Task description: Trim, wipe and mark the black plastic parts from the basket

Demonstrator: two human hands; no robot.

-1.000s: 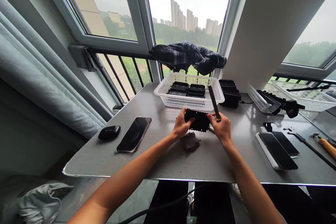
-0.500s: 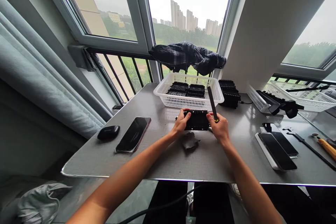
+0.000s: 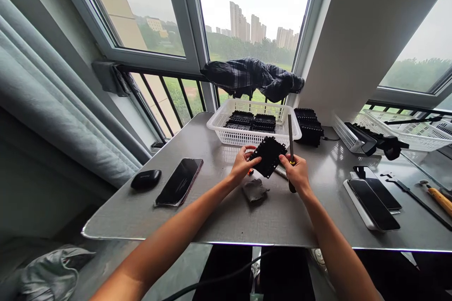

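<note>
My left hand (image 3: 242,165) is closed on a flat black plastic part (image 3: 267,156) with small tabs along its edges, tilted above the table. My right hand (image 3: 297,169) grips a flat file (image 3: 291,134) with a dark, yellow-marked handle; its blade points up. The thumb of that hand also touches the part's right edge. A crumpled grey cloth (image 3: 255,190) lies on the table just below the part. Partly hidden behind the part and my hands are a small orange piece (image 3: 250,172) and a pale strip, which I cannot make out.
A white plastic basket (image 3: 247,138) with similar black parts (image 3: 252,122) stands behind my hands. More black parts (image 3: 308,127) are stacked beside it. A phone (image 3: 180,181) and a black case (image 3: 146,178) lie left; phones (image 3: 374,202), tools and baskets (image 3: 406,128) are at right.
The black part has turned from level to tilted, its right side raised. The file has swung more upright, and its lower end now shows below my right hand.
</note>
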